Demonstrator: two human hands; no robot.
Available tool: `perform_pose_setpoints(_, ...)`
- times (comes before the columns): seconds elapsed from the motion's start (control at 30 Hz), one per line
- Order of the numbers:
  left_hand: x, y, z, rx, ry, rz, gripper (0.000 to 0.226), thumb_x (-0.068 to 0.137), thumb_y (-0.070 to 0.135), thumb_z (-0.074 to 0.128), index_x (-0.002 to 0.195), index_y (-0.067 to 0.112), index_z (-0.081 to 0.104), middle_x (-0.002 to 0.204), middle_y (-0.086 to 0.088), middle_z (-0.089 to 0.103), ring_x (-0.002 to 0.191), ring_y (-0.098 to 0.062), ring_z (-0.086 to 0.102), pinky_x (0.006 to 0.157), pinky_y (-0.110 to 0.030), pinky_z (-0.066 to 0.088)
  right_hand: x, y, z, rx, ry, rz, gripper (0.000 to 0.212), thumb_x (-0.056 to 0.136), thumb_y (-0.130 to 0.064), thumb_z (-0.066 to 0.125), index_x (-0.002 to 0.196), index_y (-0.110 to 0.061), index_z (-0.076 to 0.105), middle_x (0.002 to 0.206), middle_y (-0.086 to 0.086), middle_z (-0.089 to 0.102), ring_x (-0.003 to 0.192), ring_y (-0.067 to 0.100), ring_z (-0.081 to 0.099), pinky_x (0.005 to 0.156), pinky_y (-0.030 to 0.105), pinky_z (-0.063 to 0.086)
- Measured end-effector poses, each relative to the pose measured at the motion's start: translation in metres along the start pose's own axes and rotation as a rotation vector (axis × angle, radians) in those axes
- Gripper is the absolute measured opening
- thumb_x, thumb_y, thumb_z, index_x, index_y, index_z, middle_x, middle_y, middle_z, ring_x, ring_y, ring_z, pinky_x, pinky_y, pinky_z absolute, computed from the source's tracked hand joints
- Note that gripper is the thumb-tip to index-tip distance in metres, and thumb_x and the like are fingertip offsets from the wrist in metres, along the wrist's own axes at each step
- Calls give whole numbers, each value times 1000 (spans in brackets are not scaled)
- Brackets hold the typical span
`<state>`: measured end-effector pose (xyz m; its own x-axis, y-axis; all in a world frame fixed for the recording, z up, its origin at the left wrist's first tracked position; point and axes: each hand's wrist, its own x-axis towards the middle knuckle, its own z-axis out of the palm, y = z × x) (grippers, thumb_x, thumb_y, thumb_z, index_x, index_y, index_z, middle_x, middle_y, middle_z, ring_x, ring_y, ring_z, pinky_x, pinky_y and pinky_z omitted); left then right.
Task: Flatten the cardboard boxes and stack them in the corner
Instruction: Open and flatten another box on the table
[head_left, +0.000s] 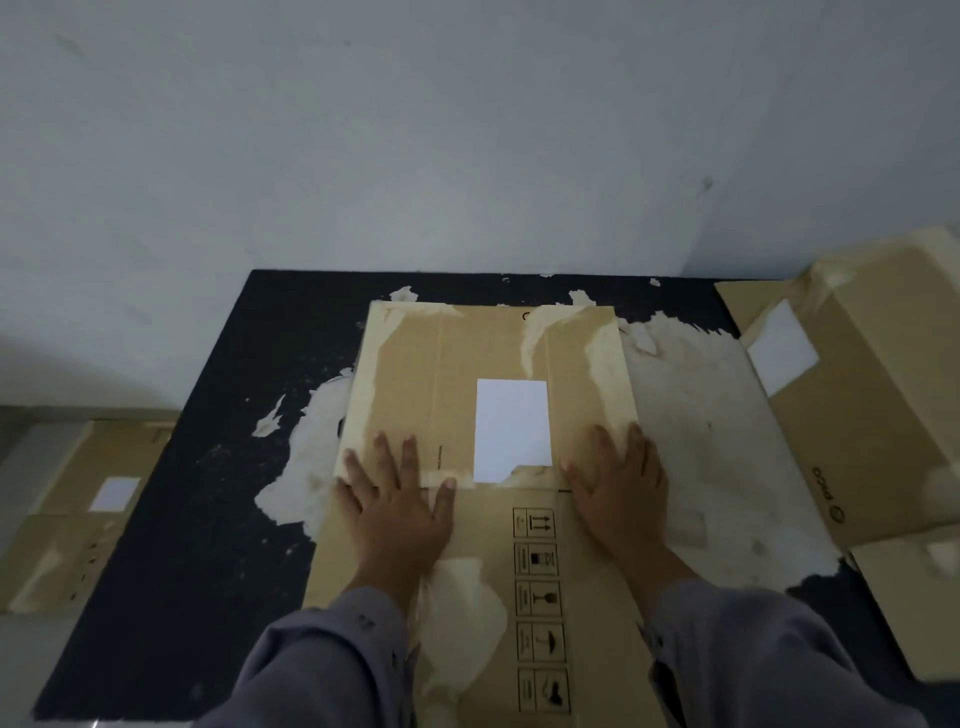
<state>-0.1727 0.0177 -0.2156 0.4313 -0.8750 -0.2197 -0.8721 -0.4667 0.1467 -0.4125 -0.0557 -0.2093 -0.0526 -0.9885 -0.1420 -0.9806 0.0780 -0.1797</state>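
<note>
a: item, flattened cardboard box (483, 467): lying on the dark tabletop (208, 467) near the wall, white label (513, 428) facing up.
b: left hand (397, 512) and right hand (621, 493): both pressing flat on it, fingers spread, gripping nothing.
a: advising: leaning weight along the fold, smoothing outward.

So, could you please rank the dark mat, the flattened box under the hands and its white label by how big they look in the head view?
1. Dark mat, largest.
2. Flattened box, though it lies nearer the camera and runs off the bottom edge.
3. White label, clearly smallest.
</note>
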Motion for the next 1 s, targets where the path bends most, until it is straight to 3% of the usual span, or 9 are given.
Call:
perform_pose_setpoints(0.07,-18,-12,-6,-20,-32,-89,86,82,80,9,152,35,-12,161,-7,-17,144,-43,-13,113,-62,-1,-27,5,-3,-33,24,39,70,87,-66,41,146,-29,33,155,14,24,135,37,29,106,51,30)
perform_pose_setpoints(0.17,-42,-24,-18,-10,-49,-213,94,79,82,17,153,28,-3,159,-12,-2,138,-44,12,106,-60,20,-60,8,-11,-19,22,153,72,84,-67,48,140,-23,38,143,12,37,124,36,38,98,49,39)
perform_pose_setpoints(0.3,-51,-37,-38,-85,-10,-306,99,74,75,50,146,13,19,139,-11,29,120,-36,35,95,-51,37,-85,13,-17,239,21,373,80,76,-64,64,130,-10,41,127,17,48,114,38,50,90,46,46)
perform_pose_setpoints(0.43,-48,-60,-53,-380,-64,-382,88,72,64,69,129,5,37,129,-14,49,114,-37,54,94,-48,43,-107,19,-20,501,21,410,73,79,-52,71,125,-4,43,115,16,59,104,38,60,79,39,49)
perform_pose_setpoints(0.63,-79,-74,-67,-478,27,-292,69,79,50,72,120,3,41,118,-17,57,106,-37,57,75,-40,42,-141,17,-29,498,93,333,62,78,-49,73,114,-6,48,105,14,63,97,37,63,72,37,48)
perform_pose_setpoints(1.0,-150,-108,-111,-538,236,-326,65,80,51,71,113,3,42,111,-16,58,101,-36,59,69,-38,41,-180,-14,-74,641,160,90,47,81,-42,73,107,-11,49,93,5,61,87,29,61,70,33,46)
